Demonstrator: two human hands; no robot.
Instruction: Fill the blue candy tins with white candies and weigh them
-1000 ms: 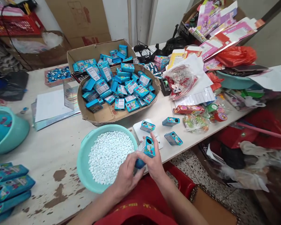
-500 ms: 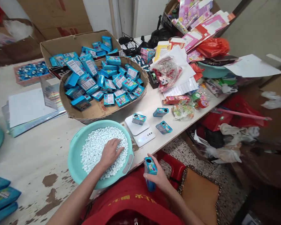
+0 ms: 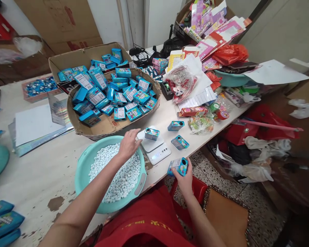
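Note:
My left hand (image 3: 129, 144) hangs over the far rim of a turquoise basin (image 3: 82, 161), its fingertips close to the blue tin (image 3: 151, 133) on a white kitchen scale (image 3: 158, 153). Its fingers are drawn together; whatever they hold is hidden. Small white candies (image 3: 121, 185) fill much of the basin. My right hand (image 3: 184, 179) grips another blue tin (image 3: 178, 167) at the table's front edge, its round top hole showing. Two more blue tins stand right of the scale: an upright one (image 3: 175, 125) and one nearer the edge (image 3: 180, 142).
A cardboard box (image 3: 113, 127) piled with blue tins stands behind the basin. Round blue pieces lie in a pink tray (image 3: 28, 97). Bagged sweets (image 3: 201, 124) and packaging crowd the right side. A stool (image 3: 225, 216) stands below the table.
My left hand has lifted out of the candies and moved up and right toward the tin on the scale. My right hand has raised its tin and tilted it sideways.

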